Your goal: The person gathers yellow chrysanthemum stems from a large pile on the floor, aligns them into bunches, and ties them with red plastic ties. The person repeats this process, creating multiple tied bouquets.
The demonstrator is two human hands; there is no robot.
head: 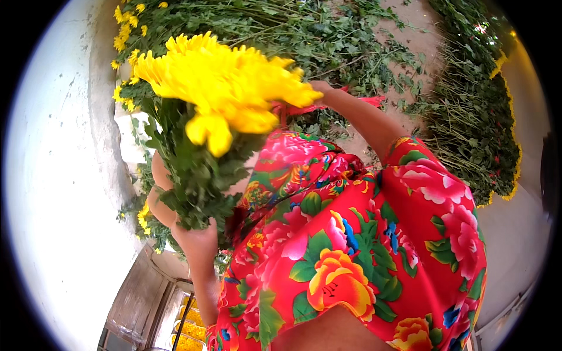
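Observation:
A bunch of yellow chrysanthemums with leafy green stems fills the view in front of me, its blooms at the top and slightly blurred. My left hand grips the bunch low down, around its leafy stems. Beyond the blooms, my right hand reaches in from the right. Its fingers are partly hidden behind the petals, so whether they hold anything is unclear. Close by that hand lie red strips of thin material. Red cloth with a flower print covers my body and lap.
Cut leafy stems are heaped on the floor ahead. To the right runs a long row of chrysanthemum bunches, edged with yellow blooms. A white wall stands at my left. Trays of yellow flowers show at lower left, behind a wooden panel.

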